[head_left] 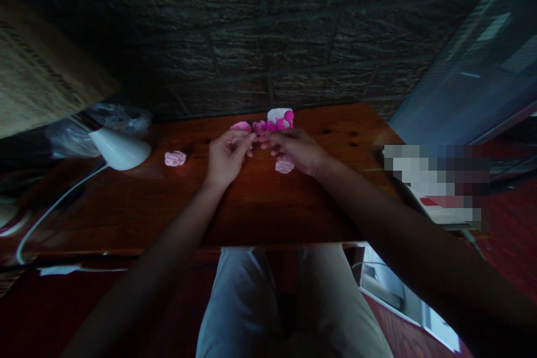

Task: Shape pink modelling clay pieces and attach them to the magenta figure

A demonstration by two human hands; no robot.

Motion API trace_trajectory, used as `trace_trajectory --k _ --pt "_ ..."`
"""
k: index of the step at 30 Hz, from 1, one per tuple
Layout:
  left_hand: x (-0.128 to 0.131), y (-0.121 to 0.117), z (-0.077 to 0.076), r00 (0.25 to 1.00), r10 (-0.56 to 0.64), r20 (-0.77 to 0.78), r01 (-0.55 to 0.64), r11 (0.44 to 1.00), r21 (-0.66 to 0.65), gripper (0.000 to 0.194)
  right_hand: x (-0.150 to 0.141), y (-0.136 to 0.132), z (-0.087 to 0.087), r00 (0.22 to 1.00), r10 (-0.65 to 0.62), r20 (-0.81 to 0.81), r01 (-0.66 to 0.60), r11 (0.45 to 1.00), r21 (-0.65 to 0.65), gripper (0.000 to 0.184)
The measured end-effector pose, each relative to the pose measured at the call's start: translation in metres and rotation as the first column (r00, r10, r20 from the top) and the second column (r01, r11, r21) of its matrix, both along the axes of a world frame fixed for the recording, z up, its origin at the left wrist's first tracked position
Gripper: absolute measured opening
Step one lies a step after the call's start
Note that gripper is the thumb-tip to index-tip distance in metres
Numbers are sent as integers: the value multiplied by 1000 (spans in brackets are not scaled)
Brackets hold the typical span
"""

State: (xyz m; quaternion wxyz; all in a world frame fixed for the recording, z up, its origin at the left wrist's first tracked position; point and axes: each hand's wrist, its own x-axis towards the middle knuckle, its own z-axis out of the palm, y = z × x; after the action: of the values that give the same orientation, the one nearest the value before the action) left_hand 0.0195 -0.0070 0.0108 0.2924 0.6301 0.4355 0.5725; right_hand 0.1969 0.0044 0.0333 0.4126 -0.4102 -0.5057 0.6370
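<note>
Over the wooden table, my left hand (pixel 227 158) and my right hand (pixel 297 151) meet fingertip to fingertip, both closed in a pinch. Whatever they hold there is too small and dim to make out. Just behind the fingers lie bright pink, clay-like pieces (pixel 268 126), some of them rounded. A white, flat piece (pixel 279 116) sits at the back among them. Behind my left hand shows a flat pink piece (pixel 240 126), partly covered. A pale pink lump (pixel 285 166) rests under my right hand, and a folded pale pink lump (pixel 175 158) lies apart on the left.
A white, cone-shaped object (pixel 121 149) with a cable stands on the table (pixel 260 207) at left, beside crumpled clear plastic (pixel 121 117) and a large cardboard box (pixel 46 67). A dark stone-patterned wall (pixel 235 39) rises behind. At right are a blurred-out patch and a bluish panel (pixel 470 61).
</note>
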Motion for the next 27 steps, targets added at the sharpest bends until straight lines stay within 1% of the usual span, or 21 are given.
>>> trace_trajectory --k 4,8,13,15,17,21,24,27 --pt "-1 2 -2 999 20 46 -18 999 -36 24 2 1 0 999 -37 2 37 999 -3 18" --pt "-1 3 -5 989 40 145 -28 996 -80 24 1 3 -2 999 -42 3 42 999 23 19" --pt "-2 2 -5 970 32 241 6 988 -155 28 2 5 -6 999 -53 12 53 997 61 24" --pt "-1 1 -4 964 21 266 27 984 -176 31 2 4 -7 998 -53 37 48 991 129 22" --pt "-1 0 -3 963 1 271 51 982 -184 34 3 3 -8 998 -23 61 8 973 233 19" --pt "-1 1 -5 965 -77 250 131 969 -209 34 0 1 -12 995 48 86 -81 898 433 10" --pt "-1 0 -7 950 -149 273 227 933 -280 32 -3 1 -15 989 62 131 -119 864 489 11" --pt "-1 -1 -7 924 -201 324 309 892 -328 31 -3 1 -18 985 41 165 -119 861 494 7"
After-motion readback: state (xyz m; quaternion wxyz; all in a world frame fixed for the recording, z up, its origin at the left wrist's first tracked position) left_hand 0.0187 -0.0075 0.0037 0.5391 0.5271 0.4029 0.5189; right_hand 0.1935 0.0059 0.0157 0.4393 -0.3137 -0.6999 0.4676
